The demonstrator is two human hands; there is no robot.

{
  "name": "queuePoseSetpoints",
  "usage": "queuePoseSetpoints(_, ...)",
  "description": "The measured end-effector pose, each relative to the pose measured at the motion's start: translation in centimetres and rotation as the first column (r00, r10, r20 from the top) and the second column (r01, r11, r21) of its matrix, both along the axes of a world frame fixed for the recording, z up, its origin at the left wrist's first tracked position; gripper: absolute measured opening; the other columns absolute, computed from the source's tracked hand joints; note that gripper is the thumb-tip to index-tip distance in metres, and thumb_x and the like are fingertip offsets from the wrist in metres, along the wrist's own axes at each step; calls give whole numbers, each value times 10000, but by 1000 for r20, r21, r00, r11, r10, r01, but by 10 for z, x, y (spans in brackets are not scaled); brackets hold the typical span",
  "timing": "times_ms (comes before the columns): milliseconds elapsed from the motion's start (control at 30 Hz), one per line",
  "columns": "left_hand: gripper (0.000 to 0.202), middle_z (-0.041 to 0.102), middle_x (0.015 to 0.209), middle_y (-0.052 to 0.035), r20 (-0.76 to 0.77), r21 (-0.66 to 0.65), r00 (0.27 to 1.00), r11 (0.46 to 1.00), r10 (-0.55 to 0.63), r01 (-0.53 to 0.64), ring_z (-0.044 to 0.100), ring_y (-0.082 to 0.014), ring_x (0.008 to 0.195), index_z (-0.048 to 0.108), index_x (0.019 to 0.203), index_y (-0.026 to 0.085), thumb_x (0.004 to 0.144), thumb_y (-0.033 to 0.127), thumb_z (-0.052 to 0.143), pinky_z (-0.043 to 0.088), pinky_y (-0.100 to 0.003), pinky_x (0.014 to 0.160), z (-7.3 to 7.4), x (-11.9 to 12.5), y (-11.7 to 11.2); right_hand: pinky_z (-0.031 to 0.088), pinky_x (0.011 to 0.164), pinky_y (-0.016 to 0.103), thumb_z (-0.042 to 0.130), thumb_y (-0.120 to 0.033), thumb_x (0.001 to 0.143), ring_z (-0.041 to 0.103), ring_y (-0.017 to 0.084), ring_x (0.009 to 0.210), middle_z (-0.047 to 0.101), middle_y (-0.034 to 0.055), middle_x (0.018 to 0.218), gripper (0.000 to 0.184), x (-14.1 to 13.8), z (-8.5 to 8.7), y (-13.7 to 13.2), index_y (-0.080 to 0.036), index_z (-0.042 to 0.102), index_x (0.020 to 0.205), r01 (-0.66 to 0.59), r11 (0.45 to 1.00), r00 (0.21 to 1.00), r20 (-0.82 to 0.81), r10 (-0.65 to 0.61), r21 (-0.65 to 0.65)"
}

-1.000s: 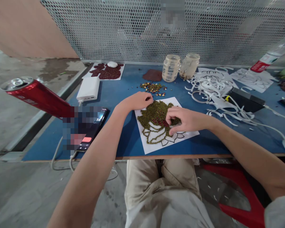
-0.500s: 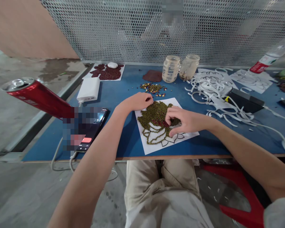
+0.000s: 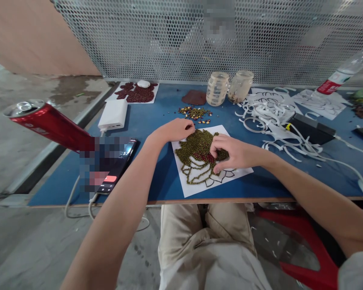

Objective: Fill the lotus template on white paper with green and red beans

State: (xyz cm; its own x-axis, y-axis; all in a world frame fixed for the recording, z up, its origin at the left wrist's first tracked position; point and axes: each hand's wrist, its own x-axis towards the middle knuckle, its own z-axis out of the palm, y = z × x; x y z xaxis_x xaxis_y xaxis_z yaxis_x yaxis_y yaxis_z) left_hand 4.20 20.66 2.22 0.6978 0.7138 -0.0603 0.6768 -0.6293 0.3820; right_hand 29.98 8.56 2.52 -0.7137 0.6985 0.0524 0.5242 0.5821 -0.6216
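Observation:
A sheet of white paper [image 3: 189, 191] with a black line drawing lies near the table's front edge. Green mung beans [image 3: 196, 141] fill its upper part and run along some of the lines lower down, with a small patch of red beans [image 3: 209, 157] in the middle. My left hand [image 3: 180, 129] rests at the sheet's upper left edge, fingers curled in; whether anything is between them is hidden. Over the right part of the bean picture is my right hand [image 3: 231, 152], its thumb apart from the bent fingers and touching down near the drawn lines.
Mixed loose beans [image 3: 195, 113] lie behind the sheet, before two jars [image 3: 218, 88]. Paper strips [image 3: 269, 112] and a black box [image 3: 313, 128] are at right. At left are a red can [image 3: 54, 125], a phone [image 3: 117, 165] and a white power bank [image 3: 113, 114].
My right hand has shifted very slightly left, its thumb a little lower on the sheet. My left hand stays at the paper's edge, nearly still.

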Motion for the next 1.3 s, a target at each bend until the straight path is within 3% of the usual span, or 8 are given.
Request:
queuePoseSetpoints(233, 310, 787, 981, -67, 7, -9, 1000, 1000, -2, 2, 671, -225, 858, 681, 938, 232, 1038, 427, 462, 444, -361, 775, -1, -1, 0, 406, 905, 413, 877, -675, 846, 514, 272, 990, 609, 58, 1016, 527, -2, -6, -3, -236, 599, 935, 37, 998, 998, 44, -38, 43)
queuePoseSetpoints(367, 300, 794, 1014, -70, 7, 4, 1000, 1000, -13, 13, 678, -227, 895, 680, 950, 226, 1034, 409, 458, 452, -358, 796, -3, 0, 2, 416, 869, 388, 802, -629, 940, 512, 235, 930, 589, 38, 1002, 446, 4, 5, -3, -248, 570, 939, 77, 997, 991, -108, -75, 14)
queuePoseSetpoints(500, 297, 803, 1032, -85, -21, 18, 1000, 1000, -9, 10, 687, -232, 909, 687, 959, 224, 1032, 404, 462, 460, -364, 817, -1, 2, 1, 417, 869, 387, 759, -634, 978, 531, 237, 949, 620, 49, 1075, 409, 20, 13, 7, -263, 605, 1056, 156, 983, 967, -217, -132, 96)
queuePoseSetpoints(767, 293, 774, 952, -72, -8, 14, 1000, 1000, -10, 10, 650, -219, 831, 650, 897, 239, 1036, 403, 451, 439, -366, 770, 1, 2, -1, 475, 913, 455, 686, -561, 1025, 630, 294, 1005, 693, 90, 1073, 310, 39, -7, 36, -274, 691, 1142, 311, 909, 950, -119, -289, 278)
queuePoseSetpoints(900, 284, 780, 968, -75, 10, 19, 1000, 1000, -22, 22, 661, -222, 850, 650, 886, 239, 1025, 407, 467, 439, -363, 774, -2, 1, 2, 515, 903, 475, 626, -470, 1040, 666, 288, 968, 743, 117, 1118, 283, 43, -17, 59, -236, 726, 1164, 410, 850, 910, -83, -407, 331)
queuePoseSetpoints(1033, 291, 794, 981, -85, -4, 23, 1000, 999, -22, 23, 675, -237, 867, 686, 928, 230, 1016, 398, 466, 447, -372, 787, -3, 2, 3, 540, 930, 488, 660, -383, 990, 694, 288, 955, 774, 135, 1094, 263, 37, -14, 98, -188, 778, 1121, 427, 822, 891, -19, -454, 377)
queuePoseSetpoints(1167, 302, 818, 1084, -105, -12, 34, 1000, 999, -18, 19, 702, -252, 944, 726, 987, 215, 1005, 379, 473, 463, -375, 825, -1, 2, 2, 546, 899, 487, 703, -328, 972, 700, 293, 954, 792, 137, 1033, 195, 17, -6, 139, -181, 820, 1026, 411, 823, 876, 80, -475, 393)
queuePoseSetpoints(1300, 312, 818, 1041, -89, -10, 35, 1000, 999, -23, 23, 691, -237, 907, 736, 975, 219, 1007, 387, 474, 462, -366, 813, -2, 2, 1, 535, 835, 476, 754, -308, 948, 704, 293, 909, 791, 147, 973, 172, -1, -8, 163, -165, 842, 986, 417, 831, 847, 175, -502, 369)
